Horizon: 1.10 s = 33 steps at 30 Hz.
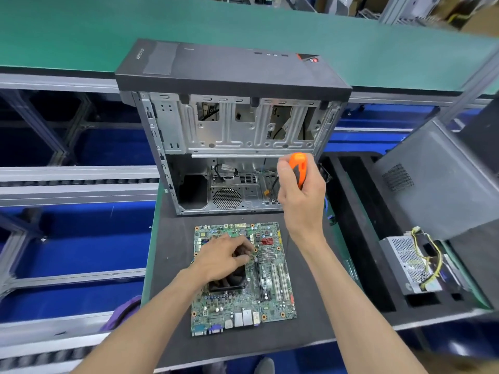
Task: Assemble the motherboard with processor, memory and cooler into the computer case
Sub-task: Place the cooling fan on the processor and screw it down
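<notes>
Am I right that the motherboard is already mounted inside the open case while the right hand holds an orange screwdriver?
Not quite. The head view shows the motherboard lying on the dark mat in front of the open case, not mounted inside. The right hand does hold the orange screwdriver.

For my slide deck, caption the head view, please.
Left hand steadies the cooler on the motherboard; right hand holds an orange-handled screwdriver before the open computer case.

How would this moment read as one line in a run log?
left hand: on cooler | right hand: grips screwdriver | motherboard: on mat, outside case
</notes>
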### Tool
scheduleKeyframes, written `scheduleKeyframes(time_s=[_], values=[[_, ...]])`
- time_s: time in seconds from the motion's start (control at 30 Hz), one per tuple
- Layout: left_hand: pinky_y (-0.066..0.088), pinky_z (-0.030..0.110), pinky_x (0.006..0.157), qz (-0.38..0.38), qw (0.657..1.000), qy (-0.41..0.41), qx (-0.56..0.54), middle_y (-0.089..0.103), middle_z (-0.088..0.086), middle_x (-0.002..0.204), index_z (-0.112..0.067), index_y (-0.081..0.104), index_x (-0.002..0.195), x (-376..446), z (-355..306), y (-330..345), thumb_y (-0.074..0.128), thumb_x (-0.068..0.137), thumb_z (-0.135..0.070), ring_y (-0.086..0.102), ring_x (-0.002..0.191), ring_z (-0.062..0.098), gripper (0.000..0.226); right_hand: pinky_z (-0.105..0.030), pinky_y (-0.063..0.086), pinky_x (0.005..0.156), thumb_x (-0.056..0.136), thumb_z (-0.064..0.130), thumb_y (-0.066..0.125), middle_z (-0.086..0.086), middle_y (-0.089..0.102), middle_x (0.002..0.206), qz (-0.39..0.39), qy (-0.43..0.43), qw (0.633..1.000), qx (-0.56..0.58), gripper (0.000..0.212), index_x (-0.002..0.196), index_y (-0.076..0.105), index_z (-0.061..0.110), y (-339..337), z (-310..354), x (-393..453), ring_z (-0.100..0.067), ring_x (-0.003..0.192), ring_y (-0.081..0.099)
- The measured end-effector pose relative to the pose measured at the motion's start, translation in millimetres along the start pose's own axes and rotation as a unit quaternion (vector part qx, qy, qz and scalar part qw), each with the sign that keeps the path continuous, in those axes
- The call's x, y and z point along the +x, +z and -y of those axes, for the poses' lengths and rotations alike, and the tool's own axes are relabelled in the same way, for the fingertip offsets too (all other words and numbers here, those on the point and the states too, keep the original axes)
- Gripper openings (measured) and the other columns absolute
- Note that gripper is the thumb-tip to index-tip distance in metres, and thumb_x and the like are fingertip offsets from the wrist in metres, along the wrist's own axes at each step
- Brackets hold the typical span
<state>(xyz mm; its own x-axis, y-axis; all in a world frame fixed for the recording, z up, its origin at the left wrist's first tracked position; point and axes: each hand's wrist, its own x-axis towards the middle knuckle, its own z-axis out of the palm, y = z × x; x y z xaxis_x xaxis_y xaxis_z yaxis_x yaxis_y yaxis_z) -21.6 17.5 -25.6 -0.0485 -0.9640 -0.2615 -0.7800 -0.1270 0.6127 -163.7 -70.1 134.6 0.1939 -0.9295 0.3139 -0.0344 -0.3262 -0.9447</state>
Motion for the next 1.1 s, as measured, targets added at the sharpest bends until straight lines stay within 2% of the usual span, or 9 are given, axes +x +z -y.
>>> scheduleKeyframes(time_s=[0.07,0.13,0.27,0.37,0.47,0.57,0.73,0.83,1.1], values=[[0.042,0.025,0.075,0.007,0.999,0.009,-0.031,0.065,-0.032,0.1,-0.047,0.057,0.112,-2,0,-1,0.059,0.09,-0.044,0.054,0.098,-0.007,0.023,-0.032,0.025,0.047,0.096,0.033,0.06,-0.003,0.027,0.059,0.011,0.004,0.997,0.074,0.042,0.075,0.037,0.004,9,13,1,-0.023,0.048,0.023],[0.045,0.019,0.077,0.007,0.997,0.008,-0.07,0.066,-0.035,0.099,-0.044,0.062,0.113,-3,-1,-2,0.064,0.09,-0.037,0.057,0.097,-0.011,0.024,-0.025,0.022,0.042,0.095,0.032,0.059,-0.002,0.027,0.057,0.011,0.011,0.987,0.158,0.045,0.074,0.038,-0.002,16,22,0,-0.02,0.046,0.02],[0.053,0.025,0.089,0.034,0.99,0.018,-0.134,0.071,-0.022,0.104,-0.03,0.068,0.116,-3,-1,-6,0.069,0.089,-0.02,0.064,0.099,-0.005,0.029,-0.019,0.019,0.042,0.091,0.043,0.05,-0.003,0.034,0.058,0.015,0.015,0.965,0.263,0.038,0.067,0.052,0.015,23,39,-5,-0.02,0.046,0.019],[0.057,0.032,0.082,0.038,0.99,0.005,-0.135,0.07,-0.017,0.101,-0.029,0.07,0.11,-3,0,-9,0.07,0.089,-0.021,0.069,0.089,0.005,0.023,-0.02,0.018,0.043,0.09,0.051,0.047,-0.005,0.033,0.056,0.016,0.015,0.961,0.277,0.04,0.061,0.053,0.023,23,47,-9,-0.019,0.046,0.02],[0.059,0.034,0.076,0.047,0.992,-0.007,-0.118,0.067,-0.018,0.095,-0.038,0.07,0.102,-1,0,-8,0.069,0.091,-0.025,0.069,0.071,0.007,0.017,-0.022,0.016,0.043,0.09,0.049,0.047,-0.01,0.03,0.055,0.02,0.01,0.959,0.284,0.044,0.062,0.049,0.014,21,52,-11,-0.021,0.045,0.02],[0.058,0.031,0.071,0.049,0.991,-0.009,-0.121,0.069,-0.016,0.09,-0.043,0.069,0.092,-1,-1,-8,0.069,0.09,-0.023,0.067,0.063,0.008,0.02,-0.021,0.016,0.043,0.088,0.049,0.047,-0.005,0.035,0.055,0.025,0.018,0.959,0.283,0.05,0.062,0.04,0.007,19,54,-12,-0.02,0.045,0.02],[0.053,0.026,0.08,0.031,0.992,-0.012,-0.125,0.067,-0.022,0.086,-0.042,0.071,0.09,-1,0,-8,0.074,0.087,-0.024,0.065,0.083,0.0,0.018,-0.02,0.016,0.043,0.087,0.049,0.048,-0.002,0.038,0.055,0.028,0.029,0.959,0.28,0.054,0.064,0.033,0.003,16,56,-17,-0.017,0.043,0.023],[0.05,0.021,0.079,0.024,0.991,-0.012,-0.129,0.068,-0.021,0.086,-0.039,0.072,0.091,1,0,-8,0.076,0.086,-0.023,0.064,0.081,-0.003,0.017,-0.019,0.017,0.043,0.086,0.051,0.049,-0.001,0.039,0.055,0.026,0.038,0.957,0.286,0.052,0.062,0.038,0.007,15,59,-17,-0.017,0.042,0.025],[0.053,0.024,0.077,0.024,0.991,-0.009,-0.133,0.069,-0.023,0.08,-0.046,0.069,0.08,2,1,-9,0.078,0.084,-0.023,0.065,0.079,0.0,0.025,-0.021,0.015,0.043,0.085,0.053,0.049,-0.002,0.039,0.054,0.03,0.054,0.956,0.286,0.052,0.061,0.04,0.008,16,58,-17,-0.017,0.043,0.023]])
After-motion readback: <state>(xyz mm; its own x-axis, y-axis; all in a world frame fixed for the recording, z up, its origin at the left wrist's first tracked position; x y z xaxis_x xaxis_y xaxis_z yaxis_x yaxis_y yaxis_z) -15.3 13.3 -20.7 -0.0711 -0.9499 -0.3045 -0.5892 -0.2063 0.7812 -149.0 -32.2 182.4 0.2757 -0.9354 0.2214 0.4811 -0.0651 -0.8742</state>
